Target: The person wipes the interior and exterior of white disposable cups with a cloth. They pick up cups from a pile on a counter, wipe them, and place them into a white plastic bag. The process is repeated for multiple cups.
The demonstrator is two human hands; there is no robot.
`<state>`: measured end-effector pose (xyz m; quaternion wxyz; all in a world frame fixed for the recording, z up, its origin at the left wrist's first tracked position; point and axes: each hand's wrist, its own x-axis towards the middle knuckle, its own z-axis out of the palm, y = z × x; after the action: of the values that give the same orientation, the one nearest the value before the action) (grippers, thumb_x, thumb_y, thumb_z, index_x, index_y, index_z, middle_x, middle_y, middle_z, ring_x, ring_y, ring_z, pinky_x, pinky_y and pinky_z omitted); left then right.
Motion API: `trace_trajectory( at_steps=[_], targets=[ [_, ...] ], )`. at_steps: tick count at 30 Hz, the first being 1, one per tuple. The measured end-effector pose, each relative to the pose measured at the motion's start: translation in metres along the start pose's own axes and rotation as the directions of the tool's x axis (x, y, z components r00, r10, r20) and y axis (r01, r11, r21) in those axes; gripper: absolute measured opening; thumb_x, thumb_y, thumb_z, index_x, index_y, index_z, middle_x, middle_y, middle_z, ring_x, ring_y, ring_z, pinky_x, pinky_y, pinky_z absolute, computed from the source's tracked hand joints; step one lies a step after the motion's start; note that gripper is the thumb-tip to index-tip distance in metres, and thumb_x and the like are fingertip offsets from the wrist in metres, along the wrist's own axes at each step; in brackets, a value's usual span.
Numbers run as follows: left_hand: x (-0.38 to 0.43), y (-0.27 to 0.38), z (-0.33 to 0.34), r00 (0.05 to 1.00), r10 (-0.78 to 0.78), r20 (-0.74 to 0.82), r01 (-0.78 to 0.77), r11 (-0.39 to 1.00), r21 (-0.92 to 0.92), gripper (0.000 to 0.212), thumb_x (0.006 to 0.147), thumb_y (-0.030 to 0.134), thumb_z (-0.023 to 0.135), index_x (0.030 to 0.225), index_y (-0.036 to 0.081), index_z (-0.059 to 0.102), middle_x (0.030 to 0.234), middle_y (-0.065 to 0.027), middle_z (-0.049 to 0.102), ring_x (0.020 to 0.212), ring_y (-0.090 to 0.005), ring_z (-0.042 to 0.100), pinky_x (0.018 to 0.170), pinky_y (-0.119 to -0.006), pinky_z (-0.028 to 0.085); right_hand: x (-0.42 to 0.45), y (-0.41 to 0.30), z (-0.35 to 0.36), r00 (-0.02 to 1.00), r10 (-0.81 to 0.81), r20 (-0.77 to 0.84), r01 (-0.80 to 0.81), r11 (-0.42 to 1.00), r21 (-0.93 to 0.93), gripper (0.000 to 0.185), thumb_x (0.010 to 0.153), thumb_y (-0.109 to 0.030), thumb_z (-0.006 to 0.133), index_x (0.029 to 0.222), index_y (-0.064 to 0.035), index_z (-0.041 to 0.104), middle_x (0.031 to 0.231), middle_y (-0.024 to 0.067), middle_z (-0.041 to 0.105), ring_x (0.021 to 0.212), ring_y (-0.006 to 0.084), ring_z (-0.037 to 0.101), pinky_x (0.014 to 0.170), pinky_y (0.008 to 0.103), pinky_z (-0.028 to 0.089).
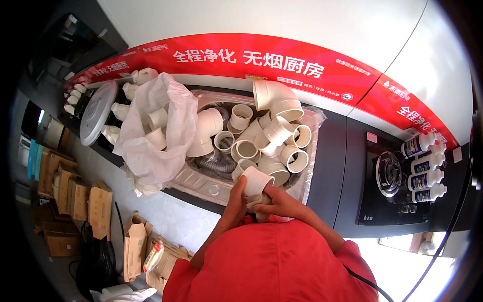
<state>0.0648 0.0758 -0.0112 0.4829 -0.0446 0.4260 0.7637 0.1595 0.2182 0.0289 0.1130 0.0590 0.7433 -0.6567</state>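
Close to my body, a white plastic pipe fitting (pixel 256 181) is held between both hands. My left hand (pixel 237 196) grips its left side, thumb up along the wall. My right hand (pixel 277 200) has fingers at the open rim and holds a brownish cloth (pixel 258 200) against the lower part. Just beyond lie several more white PVC fittings (pixel 247 149), heaped in a plastic-wrapped sink (pixel 200 185). A large white elbow (pixel 281 100) rests at the back of the heap, another elbow (pixel 205 132) at its left. A grey corrugated hose (pixel 217 164) shows beneath them.
A white plastic bag (pixel 158 128) with fittings stands left of the heap. On the right are a black gas hob (pixel 392 188) and several white bottles (pixel 426 181). Cardboard boxes (pixel 100 209) and a black cable coil (pixel 94 260) lie on the floor at left.
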Motion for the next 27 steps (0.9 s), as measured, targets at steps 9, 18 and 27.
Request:
trace_trajectory(
  at_steps=[9,18,27],
  targets=[
    [0.006,0.000,-0.005,0.999,0.020,0.047,-0.020,1.000,0.000,0.060,0.087,0.044,0.055,0.131,0.005,0.039,0.121,-0.0087,0.051,0.109,-0.0211,0.052,0.093,-0.036,0.041,0.004,0.001,0.003,0.995,-0.062,-0.078,0.069,0.994,0.086,0.046,0.084,-0.017,0.062,0.124,-0.0012,0.045,0.109,0.0114,0.058,0.098,0.0192,0.055,0.085,0.0315,0.045],
    [0.014,0.010,-0.004,0.961,0.221,0.169,-0.230,0.973,0.036,0.068,0.085,0.033,0.062,0.137,0.002,0.032,0.123,-0.0086,0.050,0.113,-0.0189,0.049,0.097,-0.034,0.039,0.013,0.003,-0.010,0.998,-0.010,-0.069,0.041,0.890,0.454,0.045,0.084,-0.016,0.063,0.125,-0.0030,0.047,0.105,0.0052,0.059,0.094,0.0117,0.055,0.080,0.0270,0.046],
    [0.017,0.009,-0.003,0.997,0.033,0.075,-0.027,0.997,-0.078,0.056,0.088,0.038,0.055,0.129,0.002,0.041,0.119,-0.0095,0.053,0.109,-0.0200,0.052,0.093,-0.034,0.041,0.021,0.016,-0.004,0.941,-0.326,-0.092,0.298,0.925,-0.234,0.046,0.081,-0.018,0.063,0.122,-0.0029,0.048,0.102,0.0111,0.060,0.090,0.0181,0.059,0.079,0.0300,0.047]
  ],
)
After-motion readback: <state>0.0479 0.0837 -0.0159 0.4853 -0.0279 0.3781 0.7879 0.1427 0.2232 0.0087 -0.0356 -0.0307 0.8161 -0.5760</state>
